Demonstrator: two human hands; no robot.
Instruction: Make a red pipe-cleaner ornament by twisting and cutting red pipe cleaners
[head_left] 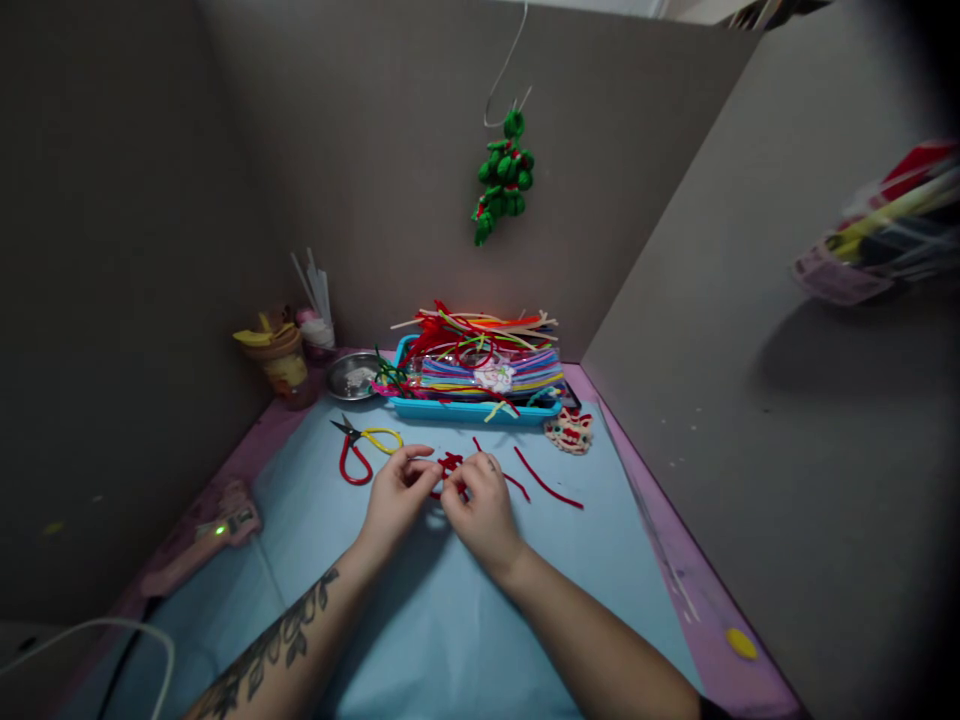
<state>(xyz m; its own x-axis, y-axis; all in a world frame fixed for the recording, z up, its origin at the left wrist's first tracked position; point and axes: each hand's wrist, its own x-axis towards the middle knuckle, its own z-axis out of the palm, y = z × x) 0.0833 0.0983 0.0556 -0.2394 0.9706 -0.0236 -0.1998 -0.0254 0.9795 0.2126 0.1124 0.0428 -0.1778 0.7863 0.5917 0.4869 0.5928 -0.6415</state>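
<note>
My left hand (397, 490) and my right hand (480, 505) meet over the light blue mat (420, 620), fingers pinched together on a small red pipe cleaner piece (450, 465) held between them. Its bent shape is partly hidden by my fingertips. Loose red pipe cleaner lengths (547, 485) lie on the mat just right of my right hand. Scissors with one red and one yellow handle (364, 445) rest on the mat left of my left hand.
A blue tray (472, 408) heaped with coloured pipe cleaners stands at the back. Beside it sit a metal dish (352, 375), a cup (281, 365) and a small red-white craft figure (570, 430). A pink glue gun (210, 535) lies left. A green ornament (504, 175) hangs on the wall.
</note>
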